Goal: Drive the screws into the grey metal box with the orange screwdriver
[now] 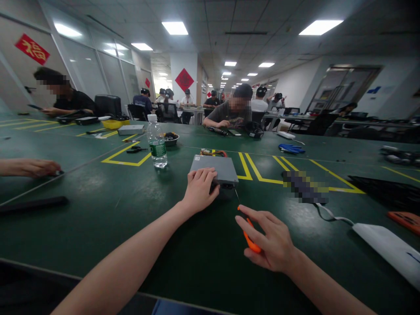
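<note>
A grey metal computer power supply (225,168) lies on the green table in front of me, its bundle of coloured wires (215,152) sticking out at the far side. My left hand (201,189) grips its near left corner, fingers over the top and thumb along the near side. In my right hand (269,238) is a screwdriver (252,244) with an orange and black handle, held between thumb and fingers. Its thin shaft points away from me, and the tip reaches the near right corner of the power supply. Whether the tip sits in a screw is too small to tell.
A water bottle (157,144) stands left of the power supply, with a metal bowl (172,139) behind it. A white power strip (387,249) lies at right, blue gloves (291,148) farther back. Another person's hand (36,167) works at far left; a person (231,111) sits opposite.
</note>
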The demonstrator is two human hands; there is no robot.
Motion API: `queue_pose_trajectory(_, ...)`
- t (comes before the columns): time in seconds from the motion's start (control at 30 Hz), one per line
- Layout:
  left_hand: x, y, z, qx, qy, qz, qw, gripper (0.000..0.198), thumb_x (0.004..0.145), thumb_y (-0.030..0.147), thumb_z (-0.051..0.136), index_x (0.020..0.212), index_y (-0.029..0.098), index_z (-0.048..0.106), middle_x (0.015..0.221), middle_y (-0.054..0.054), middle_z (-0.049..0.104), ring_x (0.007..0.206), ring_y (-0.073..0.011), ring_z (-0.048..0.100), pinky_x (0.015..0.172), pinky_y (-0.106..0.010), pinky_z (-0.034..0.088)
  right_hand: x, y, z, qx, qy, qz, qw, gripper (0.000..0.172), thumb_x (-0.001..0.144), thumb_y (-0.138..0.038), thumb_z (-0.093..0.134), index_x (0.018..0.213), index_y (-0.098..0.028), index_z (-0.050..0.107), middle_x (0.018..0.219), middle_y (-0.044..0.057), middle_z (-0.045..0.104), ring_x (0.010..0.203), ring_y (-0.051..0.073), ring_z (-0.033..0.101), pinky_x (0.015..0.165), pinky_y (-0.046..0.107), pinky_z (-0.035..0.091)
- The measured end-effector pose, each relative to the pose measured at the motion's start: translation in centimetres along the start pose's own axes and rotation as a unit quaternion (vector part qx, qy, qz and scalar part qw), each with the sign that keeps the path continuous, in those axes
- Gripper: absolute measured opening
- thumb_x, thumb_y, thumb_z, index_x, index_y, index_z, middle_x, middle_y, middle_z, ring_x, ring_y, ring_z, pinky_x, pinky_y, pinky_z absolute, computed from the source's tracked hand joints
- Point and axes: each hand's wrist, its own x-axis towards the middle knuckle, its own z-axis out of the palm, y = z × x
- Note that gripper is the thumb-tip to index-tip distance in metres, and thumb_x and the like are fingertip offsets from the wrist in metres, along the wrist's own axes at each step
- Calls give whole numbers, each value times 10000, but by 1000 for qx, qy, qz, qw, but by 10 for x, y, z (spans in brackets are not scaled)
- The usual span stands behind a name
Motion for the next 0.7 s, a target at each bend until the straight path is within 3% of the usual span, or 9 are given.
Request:
queue_pose_trajectory(0.17, 0, 0, 0, 0, 0, -2, 1000, 272, 816, 302, 489, 1072, 210, 503, 1236, -57, 528, 1150, -227, 427, 934, -407, 275, 1, -4, -1, 75, 12, 28, 997, 340, 854, -364, 497, 1113, -146, 527, 1094, 154, 572, 770, 171, 595, 631, 297, 486)
queue_pose_trajectory(0.4, 0, 0, 0, 0, -2, -1, 1000, 279, 812, 306, 494, 1076, 216, 512, 1236, -62, 527, 1139, -238, 436, 929, -415, 283, -4, 0, -4, 168, 32, 79, 982, 381, 863, -335, 402, 1170, -111, 417, 1080, 171, 573, 1007, 256, 572, 708, 358, 527)
queue_pose_trajectory(0.7, 0, 0, -1, 2, 2, 0, 1000, 278, 805, 296, 507, 1071, 214, 507, 1227, -57, 535, 1135, -232, 440, 921, -410, 288, 3, -2, 0, 141, 56, 54, 987, 314, 820, -314, 527, 1079, -153, 453, 1079, 160, 572, 901, 226, 614, 675, 331, 531)
